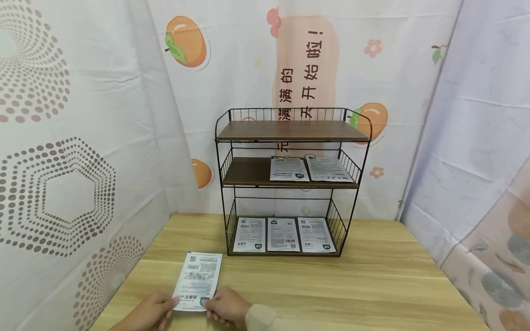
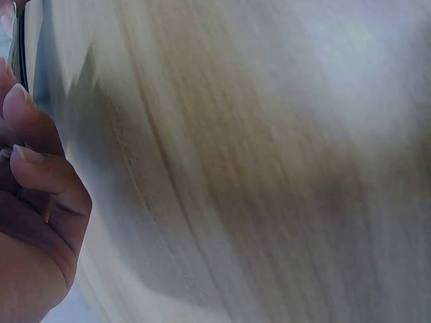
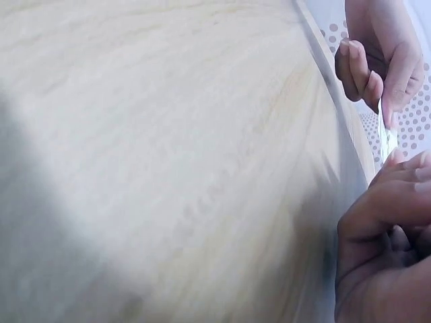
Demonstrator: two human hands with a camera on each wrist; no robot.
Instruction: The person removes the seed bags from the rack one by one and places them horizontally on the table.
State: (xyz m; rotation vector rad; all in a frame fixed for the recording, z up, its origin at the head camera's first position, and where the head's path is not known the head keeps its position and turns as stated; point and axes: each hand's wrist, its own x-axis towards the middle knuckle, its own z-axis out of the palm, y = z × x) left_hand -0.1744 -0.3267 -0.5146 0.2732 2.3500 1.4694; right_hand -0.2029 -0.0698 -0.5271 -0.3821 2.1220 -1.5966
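Observation:
A flat white printed packet [image 1: 198, 278] with a green logo is held above the front left of the table. My left hand [image 1: 154, 311] pinches its near left corner between thumb and fingers. On the near right corner, my right hand [image 1: 228, 305] has the same kind of pinch. The left wrist view shows the left hand [image 2: 42, 195] with curled fingers, the packet barely visible. From the right wrist, the packet [image 3: 387, 138] appears edge-on between the left hand [image 3: 387, 54] and the right hand [image 3: 387, 235].
A black wire rack [image 1: 224, 216] with brown shelves stands at the back of the wooden table [image 1: 372, 280]. Two similar packets [image 1: 289, 169] lie on its middle shelf, at the centre and right. Three packets [image 1: 283, 235] lie side by side on the bottom. Patterned curtains [image 1: 103, 92] surround the table.

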